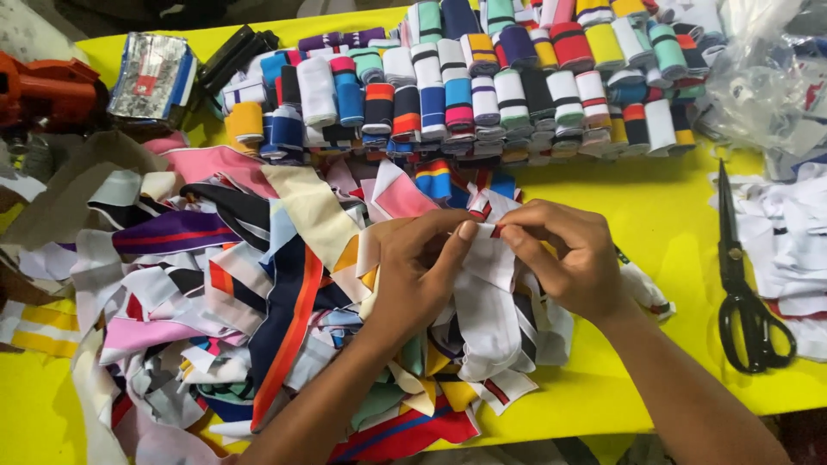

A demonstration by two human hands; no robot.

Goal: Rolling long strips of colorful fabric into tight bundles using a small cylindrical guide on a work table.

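Both hands meet over the middle of the yellow counter (689,215). Left hand (413,275) and right hand (573,258) each pinch the top end of a white fabric strip (487,301) between thumb and fingertips; the end looks folded or just started on a turn, though the fingers hide whether a roll has begun. Strip hangs down onto the loose heap of mixed-colour strips (233,293), which covers the counter's left half to its near edge.

Done, as judged: several tight rows of rolled strips (482,82) stacked along the far edge. Left: the heap is still large, so much remains unrolled.

Black scissors (745,284) lie idle near the right edge, beside white cloth pieces (792,241).
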